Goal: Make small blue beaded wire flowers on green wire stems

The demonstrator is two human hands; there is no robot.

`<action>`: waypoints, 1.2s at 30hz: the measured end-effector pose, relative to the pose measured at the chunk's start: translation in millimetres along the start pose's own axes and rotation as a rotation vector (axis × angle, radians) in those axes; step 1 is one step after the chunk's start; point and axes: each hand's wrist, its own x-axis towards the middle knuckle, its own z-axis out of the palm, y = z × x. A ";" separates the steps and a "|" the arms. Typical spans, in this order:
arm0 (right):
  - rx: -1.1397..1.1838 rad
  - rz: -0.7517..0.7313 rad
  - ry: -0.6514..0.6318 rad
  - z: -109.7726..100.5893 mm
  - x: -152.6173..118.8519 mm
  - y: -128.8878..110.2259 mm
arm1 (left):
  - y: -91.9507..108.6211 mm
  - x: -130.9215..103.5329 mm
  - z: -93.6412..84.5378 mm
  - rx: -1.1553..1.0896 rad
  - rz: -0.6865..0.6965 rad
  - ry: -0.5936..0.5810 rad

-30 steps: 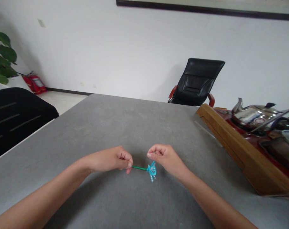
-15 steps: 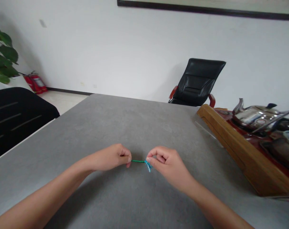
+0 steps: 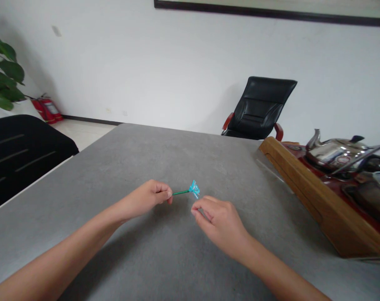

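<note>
A small beaded flower [image 3: 194, 189] with light blue petals sits on a thin green stem [image 3: 180, 192]. My left hand [image 3: 154, 195] pinches the free end of the stem between thumb and fingers. The flower is held above the table, its head pointing to the right. Just below and right of the petals is my right hand [image 3: 219, 219], apart from the flower. Its thumb and index fingertips are pressed together, and nothing shows between them.
Under both hands lies the grey tabletop [image 3: 165, 154]. On the right stands a wooden tea tray [image 3: 318, 200] with a metal teapot [image 3: 337, 152]. A black office chair [image 3: 262, 106] is behind the table; another black chair back [image 3: 24, 150] is at the left.
My right hand has let go of the blue petals and sits slightly lower. My left hand has risen with the flower, whose petals now show fully and tip upward.
</note>
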 end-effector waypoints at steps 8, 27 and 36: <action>0.379 0.278 0.013 10.8 9.0 21.1 | 4.3 -3.1 0.5 -0.335 -0.006 -0.095; 0.638 0.360 -0.030 14.8 16.3 37.7 | 2.4 -7.4 0.0 -0.150 0.077 -0.409; 0.586 0.307 -0.032 10.8 14.5 34.1 | -2.6 -6.0 4.6 0.053 0.127 -0.381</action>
